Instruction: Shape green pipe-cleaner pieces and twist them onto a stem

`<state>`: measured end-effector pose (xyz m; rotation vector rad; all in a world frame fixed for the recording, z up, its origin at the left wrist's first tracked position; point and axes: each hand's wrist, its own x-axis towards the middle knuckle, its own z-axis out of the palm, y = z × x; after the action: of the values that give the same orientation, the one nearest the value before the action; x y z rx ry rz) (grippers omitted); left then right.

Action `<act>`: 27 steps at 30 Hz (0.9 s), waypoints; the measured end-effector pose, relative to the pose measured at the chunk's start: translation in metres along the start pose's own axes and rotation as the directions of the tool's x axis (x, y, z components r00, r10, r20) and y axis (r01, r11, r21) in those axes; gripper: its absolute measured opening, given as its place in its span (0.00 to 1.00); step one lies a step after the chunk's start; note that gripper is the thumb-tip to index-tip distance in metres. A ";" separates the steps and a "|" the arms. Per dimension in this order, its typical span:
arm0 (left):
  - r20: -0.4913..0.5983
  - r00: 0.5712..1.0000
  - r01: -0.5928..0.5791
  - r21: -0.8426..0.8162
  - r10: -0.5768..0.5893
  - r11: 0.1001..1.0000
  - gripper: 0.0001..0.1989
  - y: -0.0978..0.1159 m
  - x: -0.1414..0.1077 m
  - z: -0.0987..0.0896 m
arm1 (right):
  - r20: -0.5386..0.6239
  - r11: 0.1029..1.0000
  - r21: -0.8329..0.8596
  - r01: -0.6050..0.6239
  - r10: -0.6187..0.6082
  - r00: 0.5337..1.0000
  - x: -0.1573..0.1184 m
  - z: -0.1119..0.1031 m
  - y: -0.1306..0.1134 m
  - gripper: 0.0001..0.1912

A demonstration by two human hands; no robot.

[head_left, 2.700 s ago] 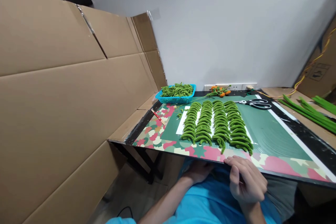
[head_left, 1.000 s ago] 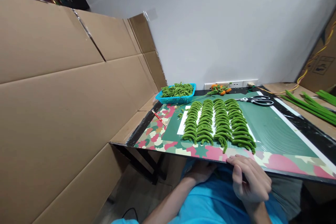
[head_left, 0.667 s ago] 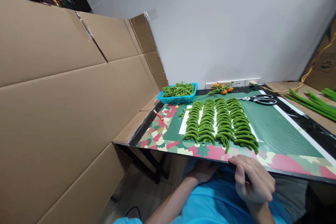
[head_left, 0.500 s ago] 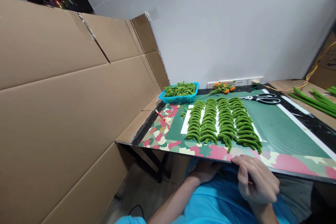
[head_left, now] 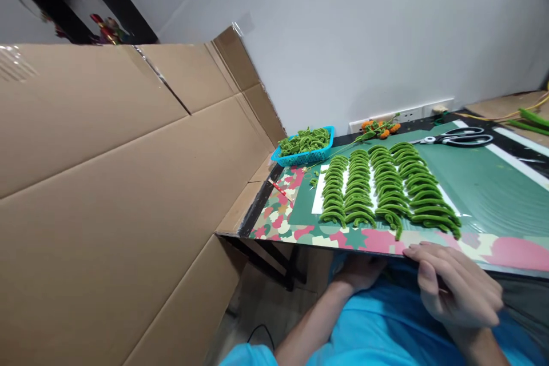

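Note:
Green fuzzy curved pieces (head_left: 359, 194) lie in several columns on a white sheet (head_left: 318, 197) over the green mat (head_left: 472, 177). My right hand (head_left: 458, 286) rests at the table's front edge, below the right-hand columns, its fingers curled; whether anything is between them is hidden. Below the table edge, in front of the blue shirt, is my left hand (head_left: 362, 271), its fingers mostly hidden under the edge. A blue basket (head_left: 304, 155) heaped with green fuzzy pieces (head_left: 306, 142) stands at the back left of the table.
Black-handled scissors (head_left: 465, 138) lie at the back right. Orange flowers on green stems (head_left: 381, 127) are near the wall sockets (head_left: 409, 116). A red stick (head_left: 279, 189) lies at the left. Cardboard (head_left: 128, 183) walls the left side. Long green stems (head_left: 534, 120) are far right.
The view has swung left, so the table and both hands appear farther right. The hands keep about the same places against the table; the pieces lie as before.

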<state>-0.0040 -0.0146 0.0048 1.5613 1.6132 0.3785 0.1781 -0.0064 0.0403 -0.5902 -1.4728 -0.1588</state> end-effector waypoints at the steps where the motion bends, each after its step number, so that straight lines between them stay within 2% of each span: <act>1: -0.005 1.000 -0.003 -0.006 0.003 1.000 0.29 -0.001 0.000 0.001 | 0.001 1.000 0.001 0.004 -0.004 1.000 0.000 0.000 0.000 0.10; 11: -0.041 0.999 -0.017 -0.025 0.016 1.000 0.28 -0.007 0.006 0.004 | 0.002 1.000 0.006 -0.004 0.004 1.000 0.002 0.001 0.002 0.09; 17: -0.033 0.999 -0.024 -0.010 0.024 1.000 0.25 -0.004 0.005 0.004 | 0.005 1.000 0.006 -0.013 0.013 1.000 0.002 0.000 0.002 0.08; 24: -0.017 0.999 0.030 -0.006 -0.031 1.000 0.28 0.000 0.004 0.001 | 0.005 1.000 0.005 -0.004 0.004 1.000 0.003 -0.001 0.002 0.08; 27: -0.020 1.000 0.010 -0.015 -0.010 1.000 0.28 0.001 0.004 0.001 | 0.009 1.000 -0.003 -0.005 0.005 1.000 0.002 -0.002 0.003 0.08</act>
<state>-0.0020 -0.0114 0.0040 1.5423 1.6296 0.4002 0.1809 -0.0042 0.0415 -0.5976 -1.4804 -0.1543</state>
